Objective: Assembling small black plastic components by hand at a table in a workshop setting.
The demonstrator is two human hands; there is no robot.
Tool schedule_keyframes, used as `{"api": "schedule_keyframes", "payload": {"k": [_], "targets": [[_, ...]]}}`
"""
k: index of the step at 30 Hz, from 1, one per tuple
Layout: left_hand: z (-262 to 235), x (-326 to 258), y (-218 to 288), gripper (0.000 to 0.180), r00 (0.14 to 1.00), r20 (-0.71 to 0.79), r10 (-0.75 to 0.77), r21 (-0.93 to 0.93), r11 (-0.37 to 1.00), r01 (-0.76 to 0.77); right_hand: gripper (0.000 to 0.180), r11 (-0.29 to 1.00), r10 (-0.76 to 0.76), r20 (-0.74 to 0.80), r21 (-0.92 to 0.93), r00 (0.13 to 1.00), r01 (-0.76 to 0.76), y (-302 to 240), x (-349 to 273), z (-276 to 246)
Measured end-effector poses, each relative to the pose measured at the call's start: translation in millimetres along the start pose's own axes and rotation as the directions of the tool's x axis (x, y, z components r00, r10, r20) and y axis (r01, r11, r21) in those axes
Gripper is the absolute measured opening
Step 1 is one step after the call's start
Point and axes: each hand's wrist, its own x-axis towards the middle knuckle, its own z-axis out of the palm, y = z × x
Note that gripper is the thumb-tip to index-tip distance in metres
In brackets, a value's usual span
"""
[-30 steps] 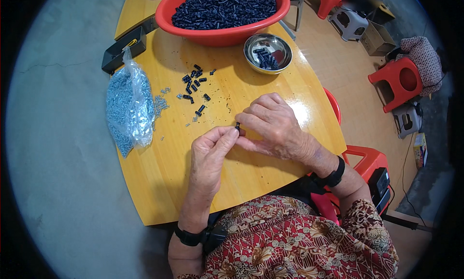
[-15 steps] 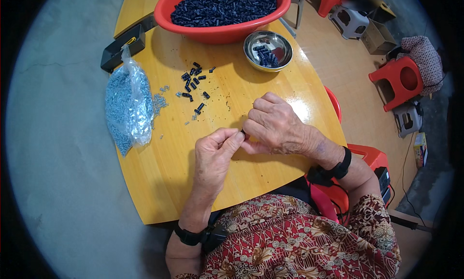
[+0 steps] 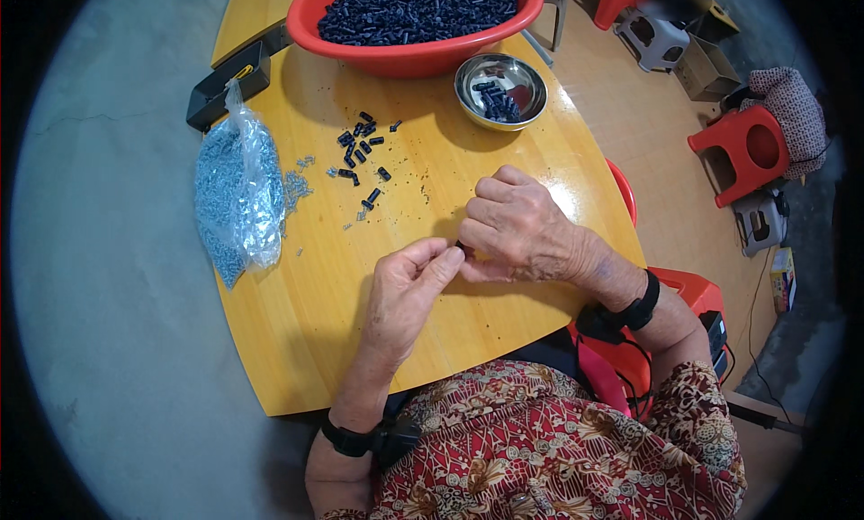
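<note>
My left hand [image 3: 403, 295] pinches a small black plastic part [image 3: 460, 244] between thumb and forefinger; only a sliver of the part shows. My right hand [image 3: 522, 227] is closed against the same part from the other side, its curled fingers hiding the rest. Both hands meet just above the yellow table [image 3: 315, 340]. Beyond them lie several loose black cylindrical parts [image 3: 349, 140] and, nearer, a black part [image 3: 371, 198] with a narrower end. Small silvery screws [image 3: 295, 189] are scattered to the left, beside a clear plastic bag [image 3: 236, 191] full of them.
A large red basin [image 3: 405, 63] heaped with black parts stands at the far side. Right of it is a steel bowl [image 3: 497, 70] holding a few black pieces. A dark tray [image 3: 229, 86] sits at the table's left edge. Red stools [image 3: 742, 155] stand on the floor to the right.
Both hands have shifted very slightly to the right, still pressed together around the small black part. Nothing else on the table has visibly moved.
</note>
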Motion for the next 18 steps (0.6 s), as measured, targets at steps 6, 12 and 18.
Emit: {"api": "schedule_keyframes", "payload": {"k": [6, 12, 18], "targets": [[-1.5, 0.4, -1.8, 0.017, 0.998, 0.043, -0.044, 0.062, 0.997, 0.041, 0.025, 1.000, -0.028, 0.034, 0.000, 0.999, 0.028, -2.6, -4.4, 5.4], [-4.1, 0.6, -3.1, 0.018, 0.996, 0.056, -0.065, 0.087, 0.994, 0.060, 0.024, 0.999, -0.040, 0.013, 0.028, 0.999, 0.040, -0.6, -4.1, 5.5], [4.0, 3.4, 1.3, 0.035, 0.994, -0.068, 0.090, 0.029, 0.996, -0.089, 0.024, 0.999, -0.020, -0.073, 0.034, 0.997, 0.022, -2.6, 1.2, 9.3]]}}
